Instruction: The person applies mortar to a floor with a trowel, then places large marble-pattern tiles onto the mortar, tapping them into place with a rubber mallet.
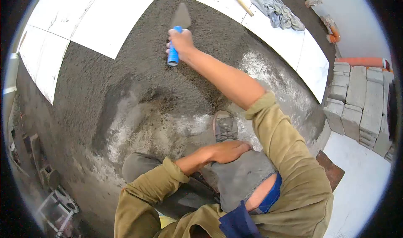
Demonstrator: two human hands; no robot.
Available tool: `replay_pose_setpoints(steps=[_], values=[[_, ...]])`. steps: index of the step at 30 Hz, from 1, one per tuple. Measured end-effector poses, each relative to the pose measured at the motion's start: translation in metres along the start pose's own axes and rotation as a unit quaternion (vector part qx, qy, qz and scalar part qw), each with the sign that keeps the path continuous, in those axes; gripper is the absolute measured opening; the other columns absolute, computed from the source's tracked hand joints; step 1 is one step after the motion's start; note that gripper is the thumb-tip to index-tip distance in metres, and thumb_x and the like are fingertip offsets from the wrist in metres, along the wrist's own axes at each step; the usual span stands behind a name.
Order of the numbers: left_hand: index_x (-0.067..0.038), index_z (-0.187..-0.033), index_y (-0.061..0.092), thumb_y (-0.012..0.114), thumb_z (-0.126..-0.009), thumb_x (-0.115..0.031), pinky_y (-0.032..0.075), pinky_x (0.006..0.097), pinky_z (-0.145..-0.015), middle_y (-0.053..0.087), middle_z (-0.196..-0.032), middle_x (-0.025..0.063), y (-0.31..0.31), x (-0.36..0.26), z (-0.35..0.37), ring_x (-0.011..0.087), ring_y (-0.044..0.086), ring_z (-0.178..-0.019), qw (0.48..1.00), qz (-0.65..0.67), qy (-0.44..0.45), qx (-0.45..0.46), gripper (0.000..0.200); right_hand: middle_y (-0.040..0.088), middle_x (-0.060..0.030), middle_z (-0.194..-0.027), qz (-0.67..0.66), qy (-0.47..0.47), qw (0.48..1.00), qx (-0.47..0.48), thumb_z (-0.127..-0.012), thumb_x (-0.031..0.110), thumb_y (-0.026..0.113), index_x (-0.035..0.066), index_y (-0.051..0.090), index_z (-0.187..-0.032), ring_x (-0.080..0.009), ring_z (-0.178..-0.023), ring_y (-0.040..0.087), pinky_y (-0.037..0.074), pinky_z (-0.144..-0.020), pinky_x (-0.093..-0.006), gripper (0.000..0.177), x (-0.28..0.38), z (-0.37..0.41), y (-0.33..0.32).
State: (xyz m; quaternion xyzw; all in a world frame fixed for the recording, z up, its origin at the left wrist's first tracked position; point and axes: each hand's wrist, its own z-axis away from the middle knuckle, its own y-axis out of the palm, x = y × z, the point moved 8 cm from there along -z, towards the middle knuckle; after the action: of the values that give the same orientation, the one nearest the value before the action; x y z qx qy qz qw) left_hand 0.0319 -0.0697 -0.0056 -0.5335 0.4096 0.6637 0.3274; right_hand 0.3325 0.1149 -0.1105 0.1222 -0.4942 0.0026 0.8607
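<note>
The right hand (181, 40) is clenched around the blue-handled steel pointed trowel (181, 17), whose blade lies flat on the grey sand-cement mortar bed (126, 70) beside white floor tiles (109, 15). The left hand (228, 150) rests spread, apparently empty, on the grey-trousered knee (245, 177), bracing the squat.

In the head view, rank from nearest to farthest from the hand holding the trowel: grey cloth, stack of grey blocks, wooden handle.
1. Wooden handle, on the tiles up-right of the right hand gripping the trowel.
2. Grey cloth, farther right along the top.
3. Stack of grey blocks, far right edge.
</note>
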Motion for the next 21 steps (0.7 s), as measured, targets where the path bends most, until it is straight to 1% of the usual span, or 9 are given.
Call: replay_pose_setpoints(steps=[2, 6, 11, 13, 14, 15, 16, 20, 21], values=[[0.005, -0.126, 0.054, 0.025, -0.100, -0.024, 0.036, 0.0405, -0.108, 0.054, -0.133, 0.0248, 0.000, -0.001, 0.000, 0.0380, 0.049, -0.125, 1.000, 0.012, 0.004, -0.001, 0.048, 0.054, -0.0068, -0.076, -0.045, -0.001, 0.997, -0.066, -0.089, 0.019, 0.062, 0.004, 0.051, -0.091, -0.0173, -0.057, 0.058, 0.053, -0.045, -0.0355, 0.020, -0.001, 0.018, -0.040], [0.005, -0.120, 0.056, 0.027, -0.101, -0.023, 0.038, 0.0421, -0.104, 0.056, -0.126, 0.0247, 0.000, -0.006, -0.002, 0.0378, 0.052, -0.120, 1.000, 0.002, 0.027, -0.009, 0.044, 0.054, -0.0057, -0.078, -0.035, -0.003, 0.997, -0.076, -0.089, 0.021, 0.063, 0.006, 0.050, -0.092, -0.0162, -0.057, 0.057, 0.054, -0.046, -0.0352, 0.020, -0.004, 0.051, -0.113], [0.004, -0.117, 0.056, 0.030, -0.100, -0.022, 0.040, 0.0425, -0.101, 0.058, -0.118, 0.0236, 0.003, -0.009, -0.006, 0.0383, 0.053, -0.116, 0.997, -0.056, 0.058, -0.005, 0.040, 0.055, -0.0048, -0.077, -0.049, 0.023, 0.987, -0.153, -0.089, 0.020, 0.063, 0.006, 0.051, -0.095, -0.0152, -0.058, 0.058, 0.053, -0.045, -0.0333, 0.020, 0.022, 0.102, -0.176], [0.004, -0.119, 0.056, 0.031, -0.100, -0.021, 0.040, 0.0422, -0.101, 0.057, -0.122, 0.0239, -0.001, -0.017, -0.004, 0.0384, 0.053, -0.117, 0.999, -0.042, 0.008, 0.005, 0.040, 0.053, -0.0047, -0.074, 0.075, 0.041, 0.994, -0.074, -0.088, 0.019, 0.062, 0.004, 0.050, -0.094, -0.0130, -0.055, 0.056, 0.050, -0.043, -0.0303, 0.020, 0.036, 0.122, -0.170], [0.004, -0.119, 0.056, 0.031, -0.100, -0.021, 0.040, 0.0422, -0.101, 0.057, -0.122, 0.0239, -0.003, -0.021, -0.006, 0.0384, 0.053, -0.117, 0.999, -0.041, 0.010, 0.002, 0.040, 0.053, -0.0047, -0.074, 0.078, 0.042, 0.994, -0.071, -0.088, 0.019, 0.062, 0.004, 0.050, -0.094, -0.0130, -0.055, 0.056, 0.050, -0.043, -0.0303, 0.020, 0.039, 0.124, -0.171], [0.003, -0.119, 0.055, 0.031, -0.100, -0.021, 0.040, 0.0422, -0.101, 0.056, -0.123, 0.0239, -0.002, -0.022, -0.007, 0.0382, 0.053, -0.118, 0.998, -0.056, 0.003, 0.016, 0.040, 0.055, -0.0042, -0.074, 0.218, 0.052, 0.974, 0.000, -0.088, 0.021, 0.063, 0.004, 0.052, -0.094, -0.0119, -0.055, 0.056, 0.048, -0.042, -0.0291, 0.021, 0.038, 0.125, -0.163], [0.003, -0.120, 0.055, 0.031, -0.100, -0.022, 0.040, 0.0421, -0.102, 0.056, -0.124, 0.0240, 0.001, -0.022, -0.010, 0.0381, 0.052, -0.119, 0.997, -0.070, -0.003, 0.033, 0.040, 0.056, -0.0037, -0.073, 0.352, 0.062, 0.931, 0.070, -0.088, 0.024, 0.063, 0.004, 0.054, -0.094, -0.0107, -0.055, 0.056, 0.047, -0.042, -0.0279, 0.023, 0.034, 0.128, -0.157], [0.002, -0.120, 0.055, 0.030, -0.101, -0.022, 0.039, 0.0424, -0.102, 0.055, -0.125, 0.0235, 0.007, -0.018, -0.016, 0.0381, 0.051, -0.120, 0.998, -0.051, -0.002, 0.035, 0.040, 0.059, -0.0024, -0.073, 0.388, 0.088, 0.907, 0.138, -0.088, 0.029, 0.064, 0.005, 0.060, -0.096, -0.0098, -0.056, 0.056, 0.044, -0.045, -0.0261, 0.026, 0.016, 0.116, -0.167], [0.003, -0.115, 0.055, 0.030, -0.101, -0.024, 0.040, 0.0449, -0.098, 0.057, -0.121, 0.0253, 0.006, -0.014, -0.017, 0.0401, 0.052, -0.117, 0.999, -0.030, 0.014, 0.001, 0.040, 0.059, -0.0023, -0.073, 0.436, 0.050, 0.892, 0.109, -0.090, 0.029, 0.063, 0.004, 0.060, -0.094, -0.0094, -0.056, 0.056, 0.044, -0.046, -0.0261, 0.025, 0.026, 0.108, -0.179]])
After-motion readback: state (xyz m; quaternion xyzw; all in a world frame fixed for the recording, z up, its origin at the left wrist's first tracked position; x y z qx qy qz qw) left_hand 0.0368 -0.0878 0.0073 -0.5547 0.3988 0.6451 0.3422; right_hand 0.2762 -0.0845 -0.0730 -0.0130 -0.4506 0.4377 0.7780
